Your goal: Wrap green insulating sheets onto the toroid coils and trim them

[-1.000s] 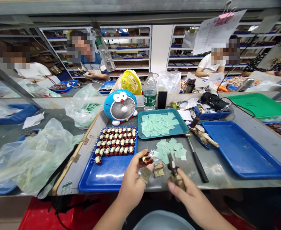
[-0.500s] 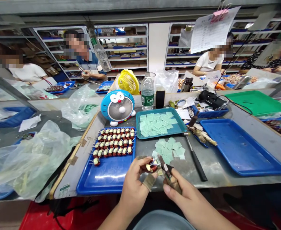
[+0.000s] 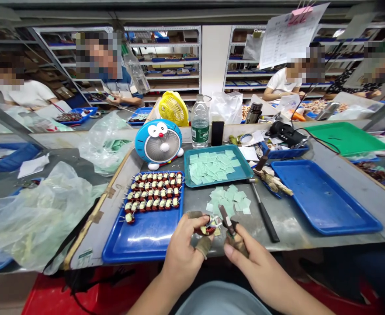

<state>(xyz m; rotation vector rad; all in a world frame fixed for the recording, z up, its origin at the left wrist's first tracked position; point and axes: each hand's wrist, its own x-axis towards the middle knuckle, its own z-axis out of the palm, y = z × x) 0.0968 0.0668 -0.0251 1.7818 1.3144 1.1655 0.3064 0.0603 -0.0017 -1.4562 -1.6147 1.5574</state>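
Observation:
My left hand [image 3: 186, 247] is closed around a wire-wound ring coil [image 3: 208, 229] with copper-red windings and pale wire ends; cloth covers some fingertips. In my right hand [image 3: 251, 251] is a flat brown hand tool [image 3: 226, 218], its tip pointing up and away from me, just right of the coil and apart from it. Beyond both hands lies a loose pile of pale green paper squares [image 3: 230, 199]. To the left, a blue tray [image 3: 143, 240] bears rows of similar coils [image 3: 153, 191] with cream-coloured tops.
A teal tray [image 3: 187, 175] holds more green squares. A black-handled hammer [image 3: 267, 215] lies right of the pile, near another blue tray [image 3: 330, 201]. A cartoon-faced fan [image 3: 159, 143], a water bottle [image 3: 200, 124] and a phone [image 3: 217, 133] stand behind. Co-workers sit across the bench.
The brown tool has drawn back slightly from the coil, and the coil has turned a little in my left hand. The camera view has shifted slightly.

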